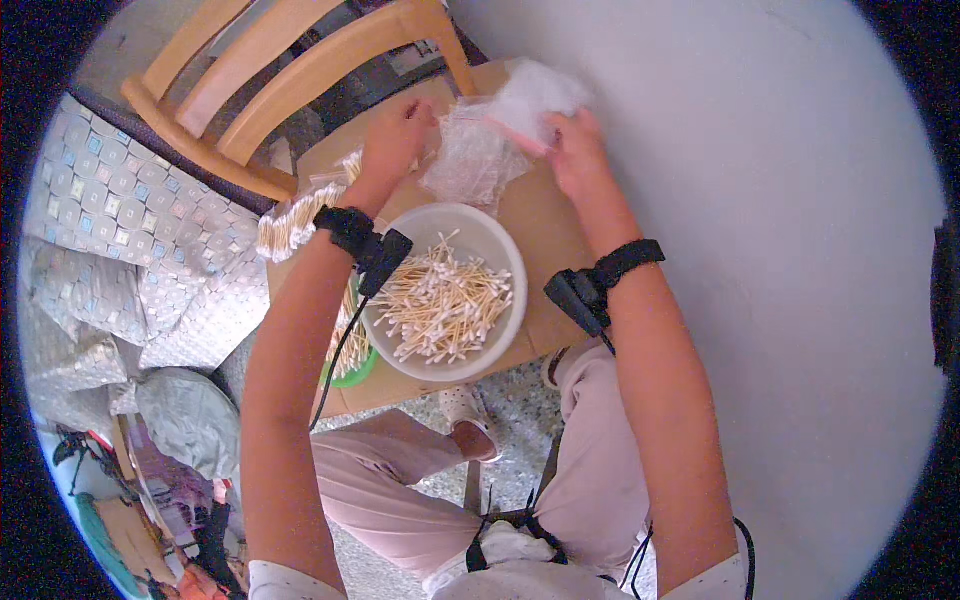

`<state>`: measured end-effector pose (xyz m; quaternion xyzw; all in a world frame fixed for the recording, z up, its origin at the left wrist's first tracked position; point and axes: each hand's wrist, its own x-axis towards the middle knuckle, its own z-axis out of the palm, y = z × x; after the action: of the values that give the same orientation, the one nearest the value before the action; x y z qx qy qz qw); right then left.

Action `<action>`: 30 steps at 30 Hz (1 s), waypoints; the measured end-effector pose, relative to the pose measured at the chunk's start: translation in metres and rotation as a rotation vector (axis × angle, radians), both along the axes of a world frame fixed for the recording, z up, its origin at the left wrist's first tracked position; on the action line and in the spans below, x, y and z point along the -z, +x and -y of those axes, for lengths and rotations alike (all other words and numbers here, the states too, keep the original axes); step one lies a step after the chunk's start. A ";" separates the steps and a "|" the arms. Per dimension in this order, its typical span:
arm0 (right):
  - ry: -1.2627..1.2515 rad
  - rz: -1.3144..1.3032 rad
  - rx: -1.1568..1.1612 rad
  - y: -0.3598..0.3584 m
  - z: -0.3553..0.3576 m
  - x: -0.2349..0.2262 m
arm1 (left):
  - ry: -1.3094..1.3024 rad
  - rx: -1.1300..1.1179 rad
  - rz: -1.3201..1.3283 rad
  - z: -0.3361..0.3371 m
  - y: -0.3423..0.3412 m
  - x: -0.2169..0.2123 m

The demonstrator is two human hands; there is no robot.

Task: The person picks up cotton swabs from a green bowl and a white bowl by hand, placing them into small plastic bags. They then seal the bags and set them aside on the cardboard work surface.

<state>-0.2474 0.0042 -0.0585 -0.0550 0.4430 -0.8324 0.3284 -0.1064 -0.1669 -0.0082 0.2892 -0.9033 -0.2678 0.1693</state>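
At the far side of the cardboard-topped table, my right hand [580, 150] pinches a clear plastic bag [545, 95] with a pinkish strip at its near edge. My left hand [398, 140] is to the left with curled fingers, slightly blurred; what they hold, if anything, I cannot make out. Between the hands lies a pile of clear plastic bags [470, 155]. Nearer to me stands a white bowl [518, 290] full of loose cotton swabs [440, 305]. Bagged cotton swabs [290, 228] lie in a row beside my left wrist.
A green container [355, 375] with more swabs is partly hidden behind my left forearm and the bowl. A wooden chair back [330, 75] rises at the far left. A patterned covering [120, 200] is on the left, a plain pale wall [800, 250] on the right.
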 end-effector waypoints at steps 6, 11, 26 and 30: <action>0.087 -0.384 -0.194 0.006 0.026 0.012 | -0.041 0.059 -0.285 0.004 0.014 -0.031; 0.281 -0.707 -0.170 0.010 0.043 0.038 | 0.083 0.146 -0.127 -0.012 0.052 -0.042; 0.279 -1.011 -0.124 -0.009 0.024 0.037 | 0.284 0.062 0.066 -0.164 0.194 -0.085; 0.500 -1.324 -0.007 0.011 0.010 0.019 | 0.229 0.144 0.011 -0.186 0.196 -0.067</action>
<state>-0.2364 -0.0060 -0.0772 -0.4740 0.7273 -0.4963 -0.0047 0.0900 0.0193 0.0586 0.2426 -0.8860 -0.3793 0.1106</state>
